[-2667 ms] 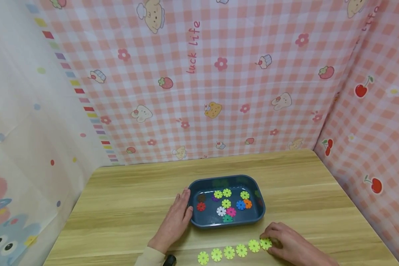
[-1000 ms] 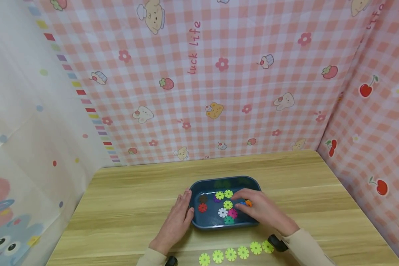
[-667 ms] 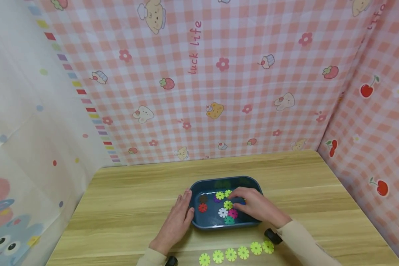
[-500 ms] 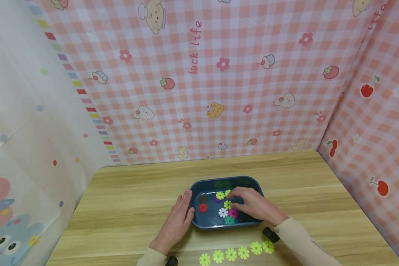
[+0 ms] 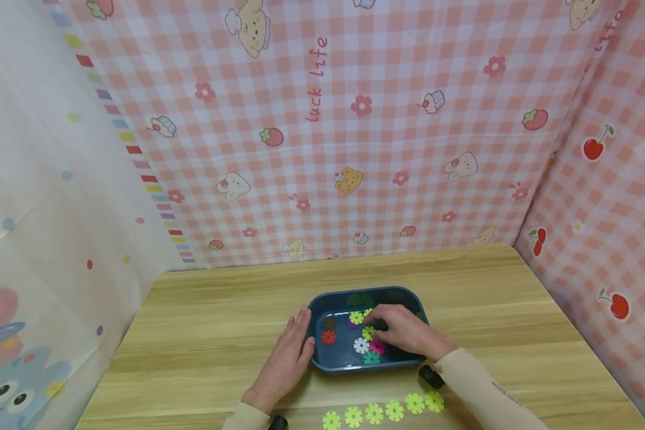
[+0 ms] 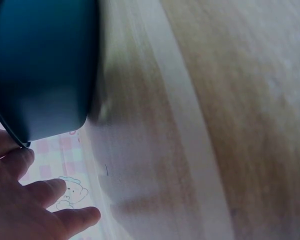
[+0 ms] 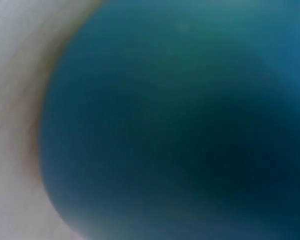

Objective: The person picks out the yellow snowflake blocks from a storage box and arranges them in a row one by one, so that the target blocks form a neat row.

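In the head view a dark blue tray [image 5: 344, 365] stands on the table, holding several notched plastic snowflake discs. My left hand [image 5: 285, 361] rests along the tray's left wall with fingers extended; in the left wrist view its fingers [image 6: 47, 192] spread beside the tray rim. My right hand [image 5: 408, 331] reaches over the right side into the tray, thumb and forefinger bent and apart. Near the thumb lies a yellow-green disc [image 5: 368, 333]; the forefinger partly covers another yellow-green disc [image 5: 368, 313]. The right wrist view shows only the blurred tray wall [image 7: 140, 125].
A row of several yellow-green discs [image 5: 374, 413] lies on the wooden table [image 5: 209, 334] in front of the tray. Inside the tray are a red disc [image 5: 328, 337], a white disc [image 5: 361, 345] and a green disc [image 5: 371, 357]. A checked cloth [image 5: 301, 149] hangs behind.
My right hand has left the right end of the row and entered the tray, then edged left toward the yellow-green discs. The left hand stays at the tray's side.
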The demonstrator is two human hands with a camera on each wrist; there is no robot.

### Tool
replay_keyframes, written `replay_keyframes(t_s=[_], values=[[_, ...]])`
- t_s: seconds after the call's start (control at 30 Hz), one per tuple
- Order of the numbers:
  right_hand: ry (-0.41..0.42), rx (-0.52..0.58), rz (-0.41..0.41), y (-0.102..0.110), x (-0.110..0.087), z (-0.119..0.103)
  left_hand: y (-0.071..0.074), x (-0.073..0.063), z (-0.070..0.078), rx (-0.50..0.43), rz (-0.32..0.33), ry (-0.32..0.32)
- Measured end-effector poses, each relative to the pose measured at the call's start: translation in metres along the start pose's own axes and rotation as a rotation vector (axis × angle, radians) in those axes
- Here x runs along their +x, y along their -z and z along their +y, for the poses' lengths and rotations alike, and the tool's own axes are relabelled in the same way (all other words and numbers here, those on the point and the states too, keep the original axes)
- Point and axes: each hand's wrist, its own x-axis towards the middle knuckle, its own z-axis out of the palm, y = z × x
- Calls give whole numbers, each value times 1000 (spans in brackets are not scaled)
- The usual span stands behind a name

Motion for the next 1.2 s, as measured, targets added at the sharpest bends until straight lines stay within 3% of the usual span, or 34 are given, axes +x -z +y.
replay_keyframes(t_s=[1.2], values=[[-94,-53,-47,-10,11,0,1,0,-1,-3,-17,3]])
